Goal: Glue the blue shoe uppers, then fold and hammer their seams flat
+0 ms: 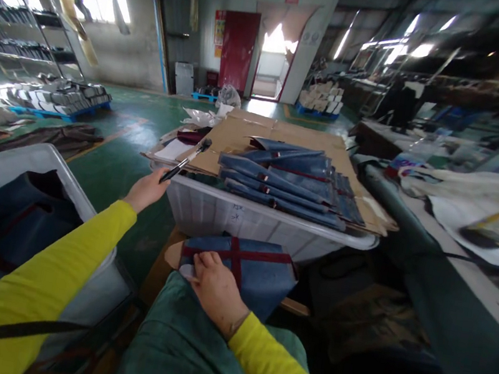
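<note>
My left hand [148, 190] is closed round the dark handle of a brush [181, 165], held out over the near left edge of the cardboard with its dark head pointing up and away. On my lap lies a blue piece with crossing dark red bands [263, 278], which looks like a boot upper. My right hand [217, 288] presses on its left part with bent fingers, the thumb side near a small whitish flap [187, 271]. A tan edge [173, 255] sticks out at the piece's left end.
Ahead stands a white bin [199, 204] topped with cardboard [287, 131], bearing several stacked blue pieces [274, 181]. Another white bin [86, 199] at left holds more blue pieces [29, 202]. A cluttered bench [449, 244] runs along the right. Green floor [133, 143] shows beyond.
</note>
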